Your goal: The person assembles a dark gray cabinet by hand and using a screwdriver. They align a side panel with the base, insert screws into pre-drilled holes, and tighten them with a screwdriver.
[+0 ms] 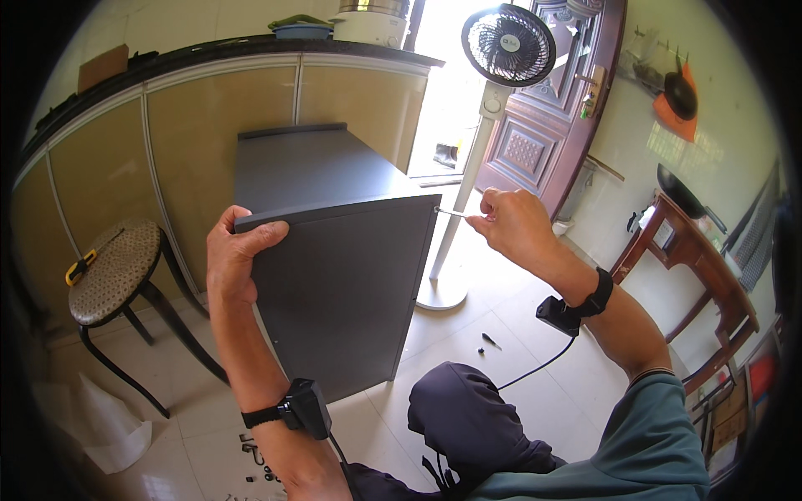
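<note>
Pinched between the thumb and fingertips of the right hand [518,227], a thin metal rod [452,214] reaches left to the upper right corner of the dark grey cabinet [338,301], which stands at the centre of the frame. At centre left, the left hand [232,263] clasps the opposite top corner, its thumb laid on the near panel.

To work this corner well, I would seat the rod's tip fully, hold the rod square to whatever it engages and turn in short, even strokes, easing off if it slips. Firm pressure from the left hand should stop the panel from shifting, and a light pinch should give better feel than a tight one.

Where the tip meets the cabinet is too small to make out, so I cannot tell whether it is seated. Fingers cover the rod's other end. The left forearm hides part of the panel's left edge, and the small hardware [254,451] at lower left is partly covered too.
</note>
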The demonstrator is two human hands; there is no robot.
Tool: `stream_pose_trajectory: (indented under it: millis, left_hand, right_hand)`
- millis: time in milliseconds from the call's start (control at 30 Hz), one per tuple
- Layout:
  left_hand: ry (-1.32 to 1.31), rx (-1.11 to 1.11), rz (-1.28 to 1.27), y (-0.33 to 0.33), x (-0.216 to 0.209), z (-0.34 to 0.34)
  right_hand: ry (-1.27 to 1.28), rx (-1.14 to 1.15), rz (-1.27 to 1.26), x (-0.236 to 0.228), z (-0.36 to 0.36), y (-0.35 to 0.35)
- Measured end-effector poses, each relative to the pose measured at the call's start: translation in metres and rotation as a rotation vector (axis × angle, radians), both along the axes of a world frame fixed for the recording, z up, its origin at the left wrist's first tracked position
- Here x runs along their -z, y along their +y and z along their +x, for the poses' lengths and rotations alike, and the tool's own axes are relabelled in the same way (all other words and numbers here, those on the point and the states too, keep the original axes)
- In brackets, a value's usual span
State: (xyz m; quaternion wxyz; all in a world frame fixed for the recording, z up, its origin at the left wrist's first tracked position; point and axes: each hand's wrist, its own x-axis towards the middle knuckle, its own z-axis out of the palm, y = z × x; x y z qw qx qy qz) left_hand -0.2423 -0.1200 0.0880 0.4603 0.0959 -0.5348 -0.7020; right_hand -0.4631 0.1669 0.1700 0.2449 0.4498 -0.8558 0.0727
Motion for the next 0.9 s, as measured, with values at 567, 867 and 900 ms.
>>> stream_pose_trajectory:
  millis: [567, 867, 900]
  left_hand:
    - [-0.022, -0.044, -0.028, -0.003, 0.002, -0.004]
    - [-0.037, -0.023, -0.038, 0.000, -0.001, -0.003]
    - [-0.035, -0.018, -0.037, 0.001, -0.002, -0.004]
  right_hand:
    - [0.429, -0.594, -0.075, 0.019, 0.017, 0.013]
    - [0.255, -0.039, 0.256, 0.028, 0.025, 0.013]
    - [0.011, -0.105, 0.102, 0.023, 0.023, 0.012]
